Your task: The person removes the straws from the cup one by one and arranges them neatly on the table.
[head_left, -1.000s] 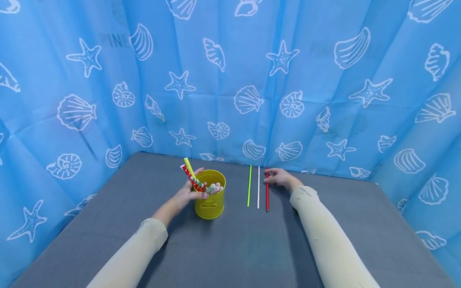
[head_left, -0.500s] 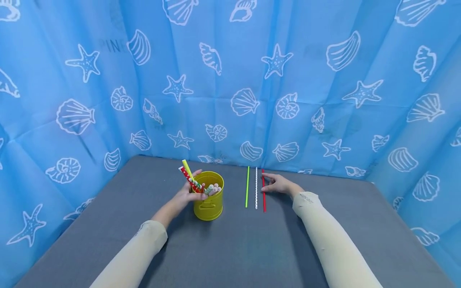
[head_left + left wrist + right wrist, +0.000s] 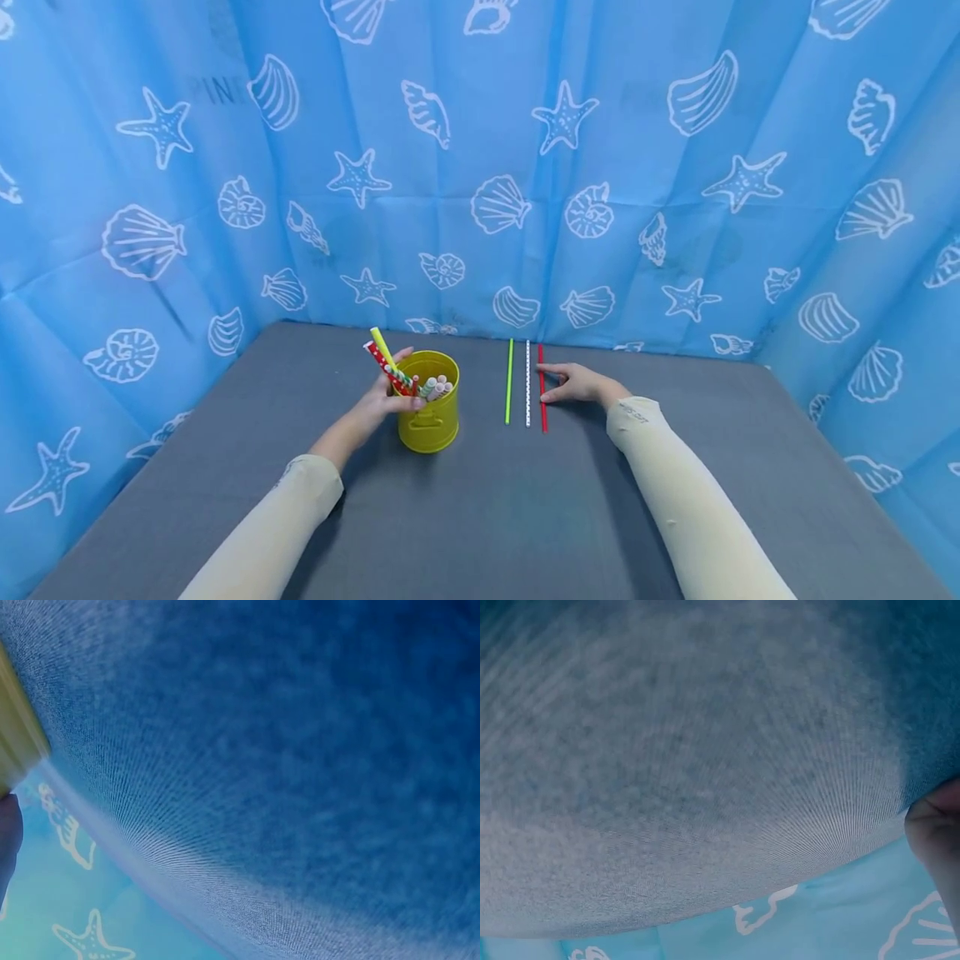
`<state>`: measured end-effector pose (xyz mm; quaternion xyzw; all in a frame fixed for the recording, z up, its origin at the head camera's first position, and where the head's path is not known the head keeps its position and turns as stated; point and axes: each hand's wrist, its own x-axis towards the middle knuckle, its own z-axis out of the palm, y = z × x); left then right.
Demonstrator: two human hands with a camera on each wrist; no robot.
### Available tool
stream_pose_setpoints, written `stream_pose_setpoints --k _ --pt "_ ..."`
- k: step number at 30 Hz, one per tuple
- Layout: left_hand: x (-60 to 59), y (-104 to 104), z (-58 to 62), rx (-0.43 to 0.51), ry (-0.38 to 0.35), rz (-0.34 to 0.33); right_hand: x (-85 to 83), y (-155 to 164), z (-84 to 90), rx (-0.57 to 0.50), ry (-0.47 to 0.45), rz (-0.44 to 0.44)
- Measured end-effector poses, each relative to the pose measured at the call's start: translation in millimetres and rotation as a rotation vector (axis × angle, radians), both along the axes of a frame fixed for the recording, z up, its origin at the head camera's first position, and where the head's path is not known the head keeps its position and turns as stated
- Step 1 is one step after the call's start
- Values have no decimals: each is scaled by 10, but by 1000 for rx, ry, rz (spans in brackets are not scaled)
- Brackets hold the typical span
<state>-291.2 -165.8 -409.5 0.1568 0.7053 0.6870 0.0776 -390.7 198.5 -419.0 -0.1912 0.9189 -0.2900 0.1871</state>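
Small yellow metal bucket [image 3: 428,412] stands on the grey cloth-covered surface [image 3: 480,517], left of centre. Inside it: a bundle of paper straws [image 3: 435,388], ends showing above the rim. Two more lean out over the bucket's left edge, a red white-dotted straw [image 3: 381,364] and a plain yellow-green straw [image 3: 381,345].

My left hand [image 3: 384,400] sits against the bucket's left side, fingers curled round the leaning straws near the rim.

Right of the bucket, three straws lie flat and parallel: thin green straw [image 3: 509,381], white dotted straw [image 3: 527,383], red straw [image 3: 542,387]. My right hand [image 3: 573,384] rests just right of the red one, fingers loosely extended, fingertips touching it about midway along; nothing gripped.

Wrist views show only blurred grey cloth and a strip of the blue seashell-print backdrop [image 3: 525,150].
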Motion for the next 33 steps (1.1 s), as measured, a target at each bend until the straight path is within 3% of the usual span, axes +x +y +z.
stream_pose_setpoints --k 20,33 --pt "-6 -20 19 12 -28 -3 -32 -83 -7 25 -17 -101" --pt "14 15 26 -26 -37 16 -11 -35 -8 14 -33 -104"
